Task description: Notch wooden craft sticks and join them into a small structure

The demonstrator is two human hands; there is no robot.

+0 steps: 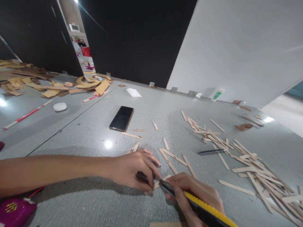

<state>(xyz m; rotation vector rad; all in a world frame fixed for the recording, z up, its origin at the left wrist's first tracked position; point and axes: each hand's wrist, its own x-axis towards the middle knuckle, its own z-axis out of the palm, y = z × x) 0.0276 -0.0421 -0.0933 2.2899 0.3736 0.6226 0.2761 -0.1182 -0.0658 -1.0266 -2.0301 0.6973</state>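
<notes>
My right hand (197, 192) is closed around a yellow-and-black utility knife (205, 210), whose dark front end points left at a short wooden craft stick (163, 182) on the grey table. My left hand (136, 168) is closed, thumb and fingertips pressing the left end of that stick down. Under its bent fingers shows a dark object (141, 176), mostly hidden, which I cannot name. The tip of the knife is at the stick; the blade itself is too small to make out. Several more craft sticks (168, 160) lie just beyond my hands.
A phone (121, 118) lies farther back, near a folded white paper (133, 92). Loose craft sticks (258, 173) spread on the right, with a dark pen-like tool (211, 151). Cardboard scraps (92, 84), a white case (60, 107) and a purple tape measure (17, 211) are left.
</notes>
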